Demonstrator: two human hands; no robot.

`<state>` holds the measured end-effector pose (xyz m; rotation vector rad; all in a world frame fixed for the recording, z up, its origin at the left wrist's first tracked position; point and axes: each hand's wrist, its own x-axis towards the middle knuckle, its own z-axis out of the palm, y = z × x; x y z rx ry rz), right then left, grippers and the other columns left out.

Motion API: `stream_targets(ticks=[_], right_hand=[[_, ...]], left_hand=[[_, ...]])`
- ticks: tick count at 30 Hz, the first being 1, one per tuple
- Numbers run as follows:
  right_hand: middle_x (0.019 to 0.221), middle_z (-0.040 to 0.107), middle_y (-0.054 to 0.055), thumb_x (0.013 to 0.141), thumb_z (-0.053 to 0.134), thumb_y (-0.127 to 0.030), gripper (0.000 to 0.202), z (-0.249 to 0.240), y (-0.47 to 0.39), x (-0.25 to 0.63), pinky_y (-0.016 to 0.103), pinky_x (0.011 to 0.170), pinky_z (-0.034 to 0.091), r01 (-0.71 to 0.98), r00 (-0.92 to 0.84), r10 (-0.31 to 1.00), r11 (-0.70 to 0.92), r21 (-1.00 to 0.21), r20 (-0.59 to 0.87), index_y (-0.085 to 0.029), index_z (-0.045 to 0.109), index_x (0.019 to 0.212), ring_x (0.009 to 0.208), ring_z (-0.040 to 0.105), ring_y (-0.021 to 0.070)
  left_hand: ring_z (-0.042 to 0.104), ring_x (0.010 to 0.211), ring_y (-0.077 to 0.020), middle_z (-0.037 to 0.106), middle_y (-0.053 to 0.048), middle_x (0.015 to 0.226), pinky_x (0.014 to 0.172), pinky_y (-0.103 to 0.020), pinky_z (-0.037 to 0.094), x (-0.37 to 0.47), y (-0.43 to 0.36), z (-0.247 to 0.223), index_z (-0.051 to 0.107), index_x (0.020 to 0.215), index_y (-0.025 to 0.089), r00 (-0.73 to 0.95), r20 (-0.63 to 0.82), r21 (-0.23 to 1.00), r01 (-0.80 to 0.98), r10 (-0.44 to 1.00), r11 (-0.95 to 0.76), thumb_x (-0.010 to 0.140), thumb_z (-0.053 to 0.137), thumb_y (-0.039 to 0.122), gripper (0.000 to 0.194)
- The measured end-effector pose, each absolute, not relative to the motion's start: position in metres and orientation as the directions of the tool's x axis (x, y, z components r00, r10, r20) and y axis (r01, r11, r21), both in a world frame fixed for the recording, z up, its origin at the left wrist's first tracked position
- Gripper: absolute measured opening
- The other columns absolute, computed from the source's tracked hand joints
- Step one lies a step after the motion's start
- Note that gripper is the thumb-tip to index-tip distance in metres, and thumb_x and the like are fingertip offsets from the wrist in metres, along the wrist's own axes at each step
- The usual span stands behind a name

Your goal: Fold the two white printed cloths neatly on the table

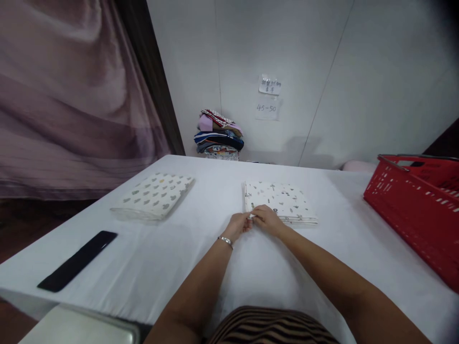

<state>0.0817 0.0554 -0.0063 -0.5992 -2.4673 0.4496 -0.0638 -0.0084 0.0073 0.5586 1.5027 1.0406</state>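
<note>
A folded white cloth (287,198) with small dark and green prints lies flat in front of me, its layered edge toward my body. At its near left corner, my left hand (239,225) is closed in a pinch on the fabric. My right hand (267,219) meets it there, its fingers also closed on the same corner and its palm covering part of the near edge. The fingertips nearly touch each other. To the left rests another folded white cloth (156,196) with grey prints, apart from both hands.
A white-covered table (201,191) spans the view. On it are a long black flat object (79,260) at left and a red plastic basket (416,215) at right. Stacked folded cloths (219,136) stand beyond the far edge, near a wall with paper notes (268,98). A pinkish curtain (71,95) hangs left.
</note>
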Motion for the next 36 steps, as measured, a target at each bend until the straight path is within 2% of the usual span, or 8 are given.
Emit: stream_targets(ticks=[4,10,17,20,25,31,33,36], right_hand=[[0.117,0.062,0.009,0.09,0.045,-0.036,0.034,0.002,0.069,0.103,0.04,0.093,0.045,0.441,-0.6,0.684,0.715,-0.542,0.414,-0.023,0.06,0.118,0.108,0.056,0.0223],[0.146,0.037,0.009,0.092,0.037,-0.046,0.048,-0.006,0.093,0.173,0.055,0.108,0.022,0.843,-0.456,0.883,0.468,-0.265,0.109,-0.023,0.047,0.134,0.138,0.024,0.0301],[0.149,0.031,0.01,0.094,0.032,-0.049,0.05,-0.007,0.094,0.182,0.06,0.105,0.022,0.876,-0.433,0.901,0.421,-0.235,-0.004,-0.026,0.044,0.137,0.138,0.022,0.0317],[0.152,0.024,0.009,0.094,0.031,-0.051,0.054,0.006,0.082,0.164,0.058,0.108,0.017,0.811,-0.526,0.842,0.54,-0.224,0.122,-0.026,0.036,0.142,0.14,0.015,0.0297],[0.151,0.026,0.006,0.093,0.043,-0.046,0.057,-0.002,0.056,0.144,0.05,0.113,0.015,0.484,-0.844,0.51,0.858,-0.175,0.168,-0.029,0.027,0.145,0.14,0.019,0.0248],[0.148,0.033,0.006,0.092,0.048,-0.038,0.053,-0.019,0.052,0.146,0.05,0.111,0.021,0.462,-0.844,0.489,0.872,-0.165,0.221,-0.029,0.032,0.143,0.136,0.029,0.0267],[0.148,0.033,0.006,0.092,0.048,-0.037,0.054,-0.016,0.052,0.146,0.05,0.111,0.021,0.463,-0.843,0.492,0.87,-0.171,0.219,-0.028,0.033,0.143,0.136,0.029,0.0267],[0.147,0.034,0.007,0.092,0.048,-0.042,0.055,-0.01,0.053,0.145,0.051,0.11,0.021,0.475,-0.842,0.507,0.859,-0.192,0.185,-0.027,0.034,0.143,0.136,0.029,0.027]], left_hand=[[0.054,0.045,-0.0086,0.059,-0.001,0.064,0.044,-0.02,0.039,-0.062,-0.005,0.002,0.051,0.075,0.015,-0.257,-0.52,0.854,-0.138,0.814,0.502,0.084,0.052,0.027,0.015],[0.057,0.046,-0.0098,0.062,-0.003,0.07,0.043,-0.021,0.04,-0.062,-0.006,0.0,0.051,0.073,0.014,-0.293,-0.464,0.876,-0.013,0.836,0.482,0.082,0.053,0.024,0.013],[0.058,0.046,-0.0105,0.063,-0.004,0.068,0.043,-0.02,0.041,-0.062,-0.008,0.003,0.05,0.068,0.015,-0.301,-0.415,0.881,0.104,0.859,0.462,0.08,0.054,0.021,0.013],[0.058,0.047,-0.0106,0.064,-0.004,0.07,0.043,-0.02,0.041,-0.063,-0.008,0.004,0.051,0.068,0.015,-0.299,-0.405,0.879,0.134,0.864,0.458,0.08,0.054,0.023,0.014],[0.059,0.048,-0.0108,0.064,-0.004,0.07,0.045,-0.02,0.043,-0.064,-0.007,0.001,0.051,0.067,0.015,-0.3,-0.369,0.877,0.201,0.88,0.436,0.081,0.051,0.023,0.016],[0.061,0.055,-0.0141,0.065,-0.005,0.072,0.052,-0.023,0.046,-0.069,-0.006,0.003,0.054,0.072,0.016,-0.303,-0.35,0.846,0.305,0.887,0.438,0.082,0.051,0.026,0.015],[0.064,0.069,-0.0181,0.066,-0.007,0.078,0.064,-0.027,0.048,-0.068,-0.006,0.01,0.057,0.078,0.016,-0.362,-0.249,0.798,0.449,0.898,0.402,0.081,0.053,0.026,0.011],[0.057,0.106,-0.0226,0.064,-0.01,0.108,0.09,-0.033,0.044,-0.059,-0.002,0.021,0.058,0.103,0.018,-0.328,0.119,0.621,0.761,0.937,0.188,0.085,0.051,0.029,0.022]])
